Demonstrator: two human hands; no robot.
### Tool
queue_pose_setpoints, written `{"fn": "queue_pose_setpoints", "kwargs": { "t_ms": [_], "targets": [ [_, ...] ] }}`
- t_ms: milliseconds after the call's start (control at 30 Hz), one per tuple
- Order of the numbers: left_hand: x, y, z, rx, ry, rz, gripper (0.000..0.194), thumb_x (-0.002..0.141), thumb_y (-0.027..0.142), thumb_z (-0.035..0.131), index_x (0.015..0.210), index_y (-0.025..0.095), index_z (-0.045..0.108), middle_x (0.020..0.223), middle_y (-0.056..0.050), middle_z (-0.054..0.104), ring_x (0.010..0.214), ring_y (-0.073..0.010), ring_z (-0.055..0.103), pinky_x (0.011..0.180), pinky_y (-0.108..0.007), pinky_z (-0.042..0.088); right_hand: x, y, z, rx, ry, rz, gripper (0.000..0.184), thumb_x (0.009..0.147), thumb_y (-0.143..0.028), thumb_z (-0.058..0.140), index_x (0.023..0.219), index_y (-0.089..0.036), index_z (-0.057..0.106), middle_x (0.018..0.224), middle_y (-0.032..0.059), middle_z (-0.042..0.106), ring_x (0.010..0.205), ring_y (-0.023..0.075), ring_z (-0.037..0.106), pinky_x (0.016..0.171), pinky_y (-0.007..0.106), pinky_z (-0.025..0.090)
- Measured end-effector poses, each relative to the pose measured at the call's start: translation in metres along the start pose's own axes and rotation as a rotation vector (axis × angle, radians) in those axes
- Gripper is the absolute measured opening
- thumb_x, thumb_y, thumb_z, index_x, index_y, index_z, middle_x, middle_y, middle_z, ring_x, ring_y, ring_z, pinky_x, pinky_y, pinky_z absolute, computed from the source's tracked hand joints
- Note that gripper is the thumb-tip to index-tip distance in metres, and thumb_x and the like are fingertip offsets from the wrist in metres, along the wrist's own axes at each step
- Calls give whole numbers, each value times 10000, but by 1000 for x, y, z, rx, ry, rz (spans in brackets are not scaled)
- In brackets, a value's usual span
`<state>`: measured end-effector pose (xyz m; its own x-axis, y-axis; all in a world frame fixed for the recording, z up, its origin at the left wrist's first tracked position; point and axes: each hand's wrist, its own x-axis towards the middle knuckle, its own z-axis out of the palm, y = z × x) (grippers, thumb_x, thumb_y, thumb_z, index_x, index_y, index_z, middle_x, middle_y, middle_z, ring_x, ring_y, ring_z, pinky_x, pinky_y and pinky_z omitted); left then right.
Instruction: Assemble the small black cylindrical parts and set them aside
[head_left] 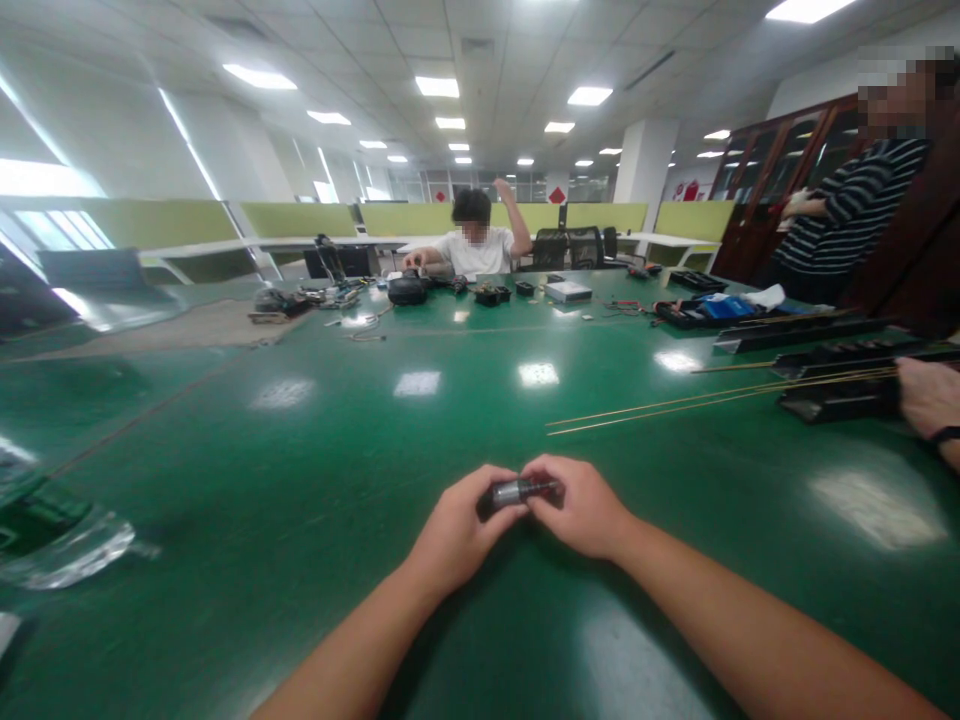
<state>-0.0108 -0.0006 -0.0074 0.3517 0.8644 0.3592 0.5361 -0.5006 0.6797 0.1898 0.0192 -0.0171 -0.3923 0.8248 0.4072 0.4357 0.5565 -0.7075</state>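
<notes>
Between my two hands, low over the green table [360, 420], is a small silver-and-black cylinder [508, 493], lying roughly sideways. It resembles a small motor, but the exact kind is not clear. My left hand [457, 525] grips its silver body between thumb and fingers. On the other side, my right hand [581, 505] pinches the dark, thinner end, where a bit of red shows. The fingertips of both hands nearly meet around it and hide parts of both ends.
Thin brass-coloured rods [675, 404] reach in from black channel pieces [832, 398] on the right, beside another person's hand [926, 400]. A plastic bottle [60, 545] lies at the left. A person in white [480, 250] sits across, behind tools and a black pouch [407, 289].
</notes>
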Motion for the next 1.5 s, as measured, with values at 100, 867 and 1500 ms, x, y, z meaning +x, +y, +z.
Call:
{"fn": "queue_pose_setpoints", "kwargs": {
  "t_ms": [100,867,1500],
  "targets": [
    [0,1,0,-10,3,20,208,866,306,659,1056,223,653,974,-27,687,876,-180,635,801,-288,502,0,0,0,15,18,-11,227,765,-135,650,976,-209,682,891,31,721,796,186,661,731,280,500],
    [0,-4,1,-17,63,37,235,845,314,686,1055,209,671,1005,-55,698,927,-203,648,854,-332,532,0,0,-2,97,-1,1,144,762,-156,672,884,-202,733,857,33,759,764,188,704,704,269,543],
    [-1,-6,2,11,107,53,234,842,322,699,1056,228,680,1023,-44,709,937,-198,664,852,-320,539,1,2,-5,79,-8,48,114,753,-185,698,855,-197,747,790,26,753,712,185,687,638,255,510]
  ]
}}
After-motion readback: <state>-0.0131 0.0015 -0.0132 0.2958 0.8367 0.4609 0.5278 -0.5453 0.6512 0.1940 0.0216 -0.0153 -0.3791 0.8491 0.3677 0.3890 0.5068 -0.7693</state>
